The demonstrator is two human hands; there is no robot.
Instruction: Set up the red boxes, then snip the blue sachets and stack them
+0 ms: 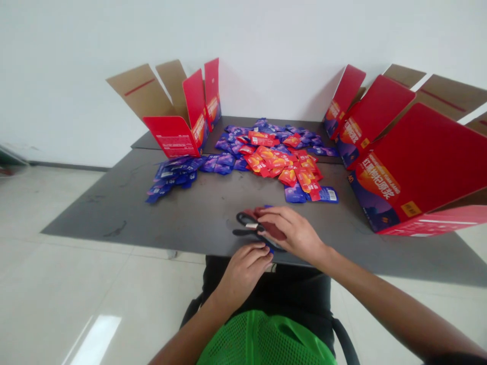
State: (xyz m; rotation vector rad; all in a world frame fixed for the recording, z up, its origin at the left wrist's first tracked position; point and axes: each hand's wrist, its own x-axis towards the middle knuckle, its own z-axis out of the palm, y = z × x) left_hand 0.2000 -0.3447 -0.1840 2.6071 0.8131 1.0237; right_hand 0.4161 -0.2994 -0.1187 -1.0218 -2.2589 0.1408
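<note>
- Fingers (279,212) of the right hand (300,235) bend over a black looped object (243,232) near the table's (207,218) front edge (gripping or not, one cannot tell).
- The left hand (244,268), loosely curled, meets a mostly hidden blue item (271,250), grip unclear.

Green mesh over black

Viewed remotely, I log a bright green top (262,342): open mesh, small round holes, a smoother seam (250,337) running lengthwise just left of centre, loose folds to the right of it. Trousers (292,291) black, plain as far as I can make out. Left hand (245,268) and right hand (291,230) bare; forearms (375,289) bare too. Dark patch (456,359) near the right elbow, possibly sleeve; I can't tell.
</note>
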